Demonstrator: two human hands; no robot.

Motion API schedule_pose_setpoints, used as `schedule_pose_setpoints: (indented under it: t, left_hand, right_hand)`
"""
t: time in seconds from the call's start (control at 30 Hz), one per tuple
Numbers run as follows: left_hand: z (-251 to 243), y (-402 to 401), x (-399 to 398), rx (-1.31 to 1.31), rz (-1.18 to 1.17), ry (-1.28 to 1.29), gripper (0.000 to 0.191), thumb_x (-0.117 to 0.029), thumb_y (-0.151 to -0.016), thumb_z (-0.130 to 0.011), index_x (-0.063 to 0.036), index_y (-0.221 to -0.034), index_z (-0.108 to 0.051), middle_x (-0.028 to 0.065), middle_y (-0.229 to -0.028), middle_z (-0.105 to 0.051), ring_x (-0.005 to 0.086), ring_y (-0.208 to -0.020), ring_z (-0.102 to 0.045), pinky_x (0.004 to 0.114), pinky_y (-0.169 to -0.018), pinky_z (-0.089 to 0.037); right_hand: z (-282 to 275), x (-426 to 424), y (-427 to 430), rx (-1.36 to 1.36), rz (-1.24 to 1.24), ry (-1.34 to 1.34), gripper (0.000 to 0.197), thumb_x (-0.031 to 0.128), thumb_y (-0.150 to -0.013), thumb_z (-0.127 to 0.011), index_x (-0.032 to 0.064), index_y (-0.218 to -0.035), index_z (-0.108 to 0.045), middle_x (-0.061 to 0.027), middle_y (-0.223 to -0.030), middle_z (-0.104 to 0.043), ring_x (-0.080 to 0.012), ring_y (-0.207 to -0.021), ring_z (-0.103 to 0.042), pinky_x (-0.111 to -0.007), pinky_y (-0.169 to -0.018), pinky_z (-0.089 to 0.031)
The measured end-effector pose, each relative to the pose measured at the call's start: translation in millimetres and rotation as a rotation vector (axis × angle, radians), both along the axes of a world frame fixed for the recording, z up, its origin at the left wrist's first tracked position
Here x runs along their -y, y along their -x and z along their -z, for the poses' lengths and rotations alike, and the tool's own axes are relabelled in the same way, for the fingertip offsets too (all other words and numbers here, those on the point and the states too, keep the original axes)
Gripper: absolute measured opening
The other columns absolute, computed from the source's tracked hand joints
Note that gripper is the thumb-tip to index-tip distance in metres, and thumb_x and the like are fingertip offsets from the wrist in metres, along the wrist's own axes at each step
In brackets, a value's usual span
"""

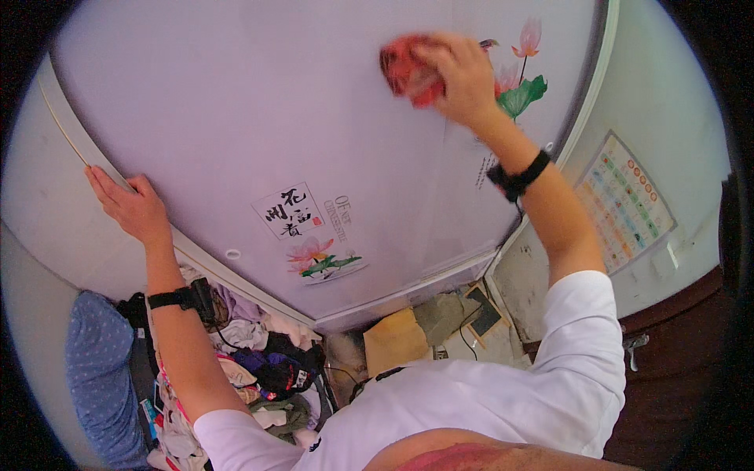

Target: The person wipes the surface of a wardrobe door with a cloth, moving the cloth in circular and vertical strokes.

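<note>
My right hand [465, 76] grips a crumpled red cloth [412, 70] against the upper part of a pale lilac wardrobe door panel [353, 135]; hand and cloth are blurred. Printed lotus flowers with a green leaf [523, 97] show just right of that hand. My left hand [132, 206] rests on the white frame edge [112, 171] at the panel's left side, fingers against the edge and no object seen in it. Lower on the panel are a calligraphy print [288, 211] and a second lotus print [318, 259]. Each wrist wears a black strap with a small device.
A heap of clothes [271, 359] lies below my left arm, beside a blue patterned cushion-like bundle [100, 365]. Cardboard [397, 341] and a small framed blackboard [486, 315] lie on the floor. A chart [627, 200] hangs on the right wall, above a dark brown door-like surface [671, 377].
</note>
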State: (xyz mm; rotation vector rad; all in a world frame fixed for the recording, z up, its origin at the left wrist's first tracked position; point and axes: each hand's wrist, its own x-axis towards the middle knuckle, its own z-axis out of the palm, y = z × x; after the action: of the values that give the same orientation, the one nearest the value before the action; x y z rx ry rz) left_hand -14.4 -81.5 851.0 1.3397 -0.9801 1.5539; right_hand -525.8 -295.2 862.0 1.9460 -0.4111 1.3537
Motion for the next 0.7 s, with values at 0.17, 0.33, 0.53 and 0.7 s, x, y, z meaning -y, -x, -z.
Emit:
schedule_pose_setpoints:
  t: [0.17, 0.33, 0.53, 0.7]
  left_hand:
    - [6.7, -10.5, 7.8, -0.039, -0.018, -0.034, 0.072, -0.009, -0.094, -0.057, -0.0007, -0.163, -0.037, 0.0176, -0.17, -0.039, 0.0379, -0.15, -0.046, 0.048, -0.12, -0.041]
    - [6.9, -18.6, 5.3, -0.071, 0.017, -0.066, 0.073, -0.014, -0.097, -0.057, 0.0026, -0.164, -0.033, 0.019, -0.174, -0.03, 0.0356, -0.159, -0.034, 0.048, -0.127, -0.032]
    - [5.5, -19.9, -2.7, -0.15, 0.044, -0.074, 0.077, -0.012, -0.094, -0.059, -0.0005, -0.165, -0.032, 0.0183, -0.174, -0.031, 0.036, -0.153, -0.042, 0.048, -0.12, -0.038]
    - [7.0, -18.5, -1.7, -0.159, 0.046, -0.064, 0.078, -0.011, -0.094, -0.06, -0.0029, -0.166, -0.033, 0.0157, -0.174, -0.033, 0.0358, -0.15, -0.044, 0.048, -0.119, -0.041]
  right_hand:
    - [123.3, -28.3, 12.9, -0.162, -0.015, -0.239, 0.051, 0.018, -0.074, -0.081, 0.0185, -0.124, -0.069, -0.0065, -0.135, -0.063, -0.0342, -0.115, -0.063, -0.05, -0.098, -0.051]
    - [100.4, -46.6, 23.4, -0.342, 0.113, -0.174, 0.048, 0.015, -0.081, -0.076, 0.0185, -0.128, -0.069, -0.0062, -0.128, -0.066, -0.032, -0.113, -0.064, -0.047, -0.098, -0.052]
    - [-88.2, -43.9, -16.5, -0.015, 0.15, 0.201, 0.057, 0.004, -0.073, -0.076, 0.0176, -0.128, -0.071, -0.0094, -0.123, -0.068, -0.0351, -0.113, -0.064, -0.045, -0.1, -0.052]
    - [-204.0, -60.7, -77.8, 0.114, 0.12, 0.249, 0.041, 0.005, -0.081, -0.075, 0.0117, -0.121, -0.069, -0.0166, -0.125, -0.065, -0.0379, -0.116, -0.062, -0.049, -0.098, -0.054]
